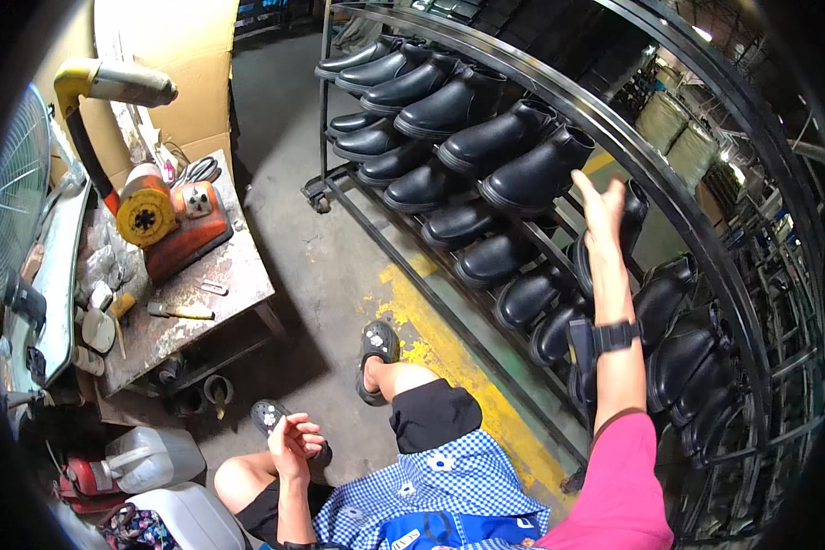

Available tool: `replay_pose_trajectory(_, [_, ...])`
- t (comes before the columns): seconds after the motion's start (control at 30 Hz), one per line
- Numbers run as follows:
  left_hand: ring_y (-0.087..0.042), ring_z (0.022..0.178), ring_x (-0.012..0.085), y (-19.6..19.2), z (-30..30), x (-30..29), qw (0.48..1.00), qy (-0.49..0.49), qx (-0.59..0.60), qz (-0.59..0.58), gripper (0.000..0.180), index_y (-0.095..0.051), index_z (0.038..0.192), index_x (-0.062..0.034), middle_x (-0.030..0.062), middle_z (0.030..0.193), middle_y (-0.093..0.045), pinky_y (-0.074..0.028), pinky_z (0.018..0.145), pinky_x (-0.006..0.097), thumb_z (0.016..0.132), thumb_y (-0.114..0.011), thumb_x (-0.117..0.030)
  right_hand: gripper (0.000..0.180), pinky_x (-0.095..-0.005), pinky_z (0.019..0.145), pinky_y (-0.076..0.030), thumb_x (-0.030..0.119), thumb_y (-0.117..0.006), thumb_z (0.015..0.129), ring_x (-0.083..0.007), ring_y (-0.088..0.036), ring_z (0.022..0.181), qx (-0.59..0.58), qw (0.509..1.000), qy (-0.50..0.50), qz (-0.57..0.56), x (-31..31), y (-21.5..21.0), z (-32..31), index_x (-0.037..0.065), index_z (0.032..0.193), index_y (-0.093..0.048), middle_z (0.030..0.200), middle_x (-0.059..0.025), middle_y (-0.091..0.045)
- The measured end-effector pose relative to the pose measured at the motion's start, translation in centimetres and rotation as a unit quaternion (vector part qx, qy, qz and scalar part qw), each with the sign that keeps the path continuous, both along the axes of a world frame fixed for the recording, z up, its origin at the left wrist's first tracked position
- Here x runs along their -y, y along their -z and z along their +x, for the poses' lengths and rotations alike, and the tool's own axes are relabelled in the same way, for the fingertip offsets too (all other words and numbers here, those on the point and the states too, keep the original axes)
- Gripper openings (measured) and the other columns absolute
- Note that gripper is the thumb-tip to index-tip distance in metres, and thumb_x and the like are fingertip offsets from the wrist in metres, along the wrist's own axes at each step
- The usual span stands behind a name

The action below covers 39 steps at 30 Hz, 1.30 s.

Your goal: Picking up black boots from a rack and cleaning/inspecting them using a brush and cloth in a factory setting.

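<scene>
My right hand reaches out to the shoe rack with fingers stretched apart and nothing in them. Its fingertips are beside the heel of a black ankle boot on the upper tier; whether they touch it, I cannot tell. Another black boot stands partly hidden behind that hand and wrist. Low in front of my body, above my knee, my left hand hangs with loosely bent fingers, empty and open. Rows of black boots fill both tiers of the metal rack.
On the left, a worn work table carries an orange machine and a brush-like tool. A fan stands at the far left. Plastic jugs sit near my left leg. A rack caster rests on the floor.
</scene>
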<state>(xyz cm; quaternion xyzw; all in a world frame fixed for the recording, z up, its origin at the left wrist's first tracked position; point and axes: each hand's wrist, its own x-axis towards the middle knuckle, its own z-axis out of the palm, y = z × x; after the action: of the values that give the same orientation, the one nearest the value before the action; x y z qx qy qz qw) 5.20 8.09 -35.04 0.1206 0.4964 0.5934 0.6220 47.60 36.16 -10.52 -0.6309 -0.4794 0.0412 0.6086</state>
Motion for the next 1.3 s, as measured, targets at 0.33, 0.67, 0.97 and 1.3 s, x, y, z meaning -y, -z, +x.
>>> replay_pose_trajectory(0.33, [-0.063,0.057,0.0208,0.1,0.4,-0.4,0.998,0.03,-0.063,-0.003,0.044,-0.056,0.096,0.0015,0.0131,0.076,-0.063,-0.05,0.049,0.025,0.09,-0.041,-0.039,0.103,-0.0368,0.099,-0.036,0.032,-0.079,0.058,-0.0356,-0.048,0.112,-0.039,0.968,0.177,-0.176,-12.1,3.5,0.2,-0.012,0.131,-0.021,0.124,-0.028,-0.045])
replay_pose_trajectory(0.67, [-0.062,0.053,0.0183,-0.3,1.0,0.3,0.992,0.053,-0.11,-0.041,0.036,-0.056,0.097,0.0018,0.0124,0.074,-0.063,-0.05,0.046,0.024,0.091,-0.045,-0.032,0.029,-0.0293,0.074,-0.049,-0.004,-0.063,0.071,-0.0197,-0.06,0.078,-0.376,0.912,-0.116,0.113,5.3,5.3,-0.1,0.002,0.099,-0.057,0.095,-0.0075,-0.061])
replay_pose_trajectory(0.97, [-0.062,0.078,0.0168,-5.7,1.8,-1.9,0.986,0.153,-0.049,0.033,0.048,-0.047,0.12,-0.0043,0.0104,0.1,-0.061,-0.05,0.062,0.025,0.09,-0.045,-0.042,0.037,-0.0293,0.076,-0.05,-0.003,-0.061,0.07,-0.0193,-0.06,0.08,-0.463,0.768,-0.403,-0.185,17.8,9.6,-11.8,-0.001,0.106,-0.053,0.092,-0.0083,-0.06])
replay_pose_trajectory(1.3, [-0.049,0.107,0.0191,-2.7,0.3,-1.2,0.994,-0.037,0.029,0.095,0.058,-0.042,0.125,-0.0007,0.0096,0.116,-0.053,-0.039,0.093,0.032,0.085,-0.058,-0.04,0.062,-0.0299,0.095,-0.037,0.003,-0.068,0.073,-0.0188,-0.048,0.109,-0.316,0.701,-0.558,-0.311,22.4,14.5,-23.0,-0.001,0.127,-0.039,0.119,-0.0084,-0.048])
